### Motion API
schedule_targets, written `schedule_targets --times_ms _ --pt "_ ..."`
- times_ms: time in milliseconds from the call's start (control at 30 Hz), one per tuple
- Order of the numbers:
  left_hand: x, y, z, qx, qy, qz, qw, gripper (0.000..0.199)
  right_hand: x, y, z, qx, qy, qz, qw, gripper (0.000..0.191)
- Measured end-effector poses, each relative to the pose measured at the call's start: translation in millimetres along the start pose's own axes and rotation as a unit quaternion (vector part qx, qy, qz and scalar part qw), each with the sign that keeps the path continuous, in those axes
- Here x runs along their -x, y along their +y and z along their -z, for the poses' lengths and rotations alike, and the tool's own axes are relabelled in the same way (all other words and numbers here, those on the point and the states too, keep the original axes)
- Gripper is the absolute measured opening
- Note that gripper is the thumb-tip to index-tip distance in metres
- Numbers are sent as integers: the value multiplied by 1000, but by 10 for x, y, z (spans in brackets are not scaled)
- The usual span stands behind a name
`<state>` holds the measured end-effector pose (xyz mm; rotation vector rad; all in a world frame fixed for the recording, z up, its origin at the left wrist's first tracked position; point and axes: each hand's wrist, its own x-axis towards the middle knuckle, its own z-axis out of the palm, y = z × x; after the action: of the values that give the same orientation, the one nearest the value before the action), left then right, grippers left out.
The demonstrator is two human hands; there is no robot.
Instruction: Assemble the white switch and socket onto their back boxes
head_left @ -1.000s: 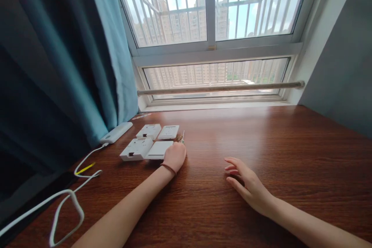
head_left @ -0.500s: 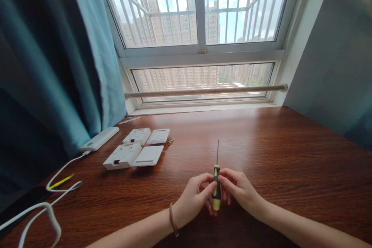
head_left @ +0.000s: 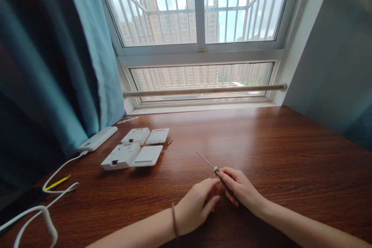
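Observation:
A screwdriver (head_left: 209,163) with a thin metal shaft is gripped in my right hand (head_left: 238,186), its tip pointing up and to the left. The fingers hide most of its handle. My left hand (head_left: 200,203), with a brown band on the wrist, is right beside it. The left thumb stands apart from the curled fingers, and nothing shows between them. The fingertips of the left hand reach close to the right hand; whether they touch the handle's end I cannot tell.
Left of centre on the wooden table lie two white boxes (head_left: 121,156), two white square panels (head_left: 147,155) and several small screws (head_left: 169,142). Farther left are a white power bank (head_left: 98,138), its white cable (head_left: 62,166) and a yellow strip (head_left: 59,182). A window stands behind the table.
The screwdriver has swung from upright to tilted left. My left hand has let go of its handle and turned over slightly; my right hand now holds it.

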<state>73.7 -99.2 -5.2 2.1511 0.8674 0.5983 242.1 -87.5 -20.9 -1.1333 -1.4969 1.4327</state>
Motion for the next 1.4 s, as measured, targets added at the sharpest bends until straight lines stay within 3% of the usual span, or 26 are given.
schedule_targets --times_ms 100,167,267,400,500,900,1400 --pt "13 -24 2 -38 1 -23 999 41 -26 -12 88 67 26 35 997 32" --pt "23 -63 14 -98 5 -66 993 39 -78 -35 237 174 81 78 978 30" --pt "36 -134 45 -215 -3 -165 963 33 -196 -73 561 381 179 92 902 24" --pt "40 -192 79 -299 -14 -242 923 26 -330 -87 982 594 271 -32 756 21" --pt "35 -207 86 -323 -16 -258 910 24 -373 -59 1173 633 292 -86 712 23" --pt "22 -187 102 -352 -32 -264 897 22 -396 96 1370 664 306 -154 664 21" --pt "15 -164 112 -355 -30 -262 897 21 -404 101 1429 665 278 -185 668 23"
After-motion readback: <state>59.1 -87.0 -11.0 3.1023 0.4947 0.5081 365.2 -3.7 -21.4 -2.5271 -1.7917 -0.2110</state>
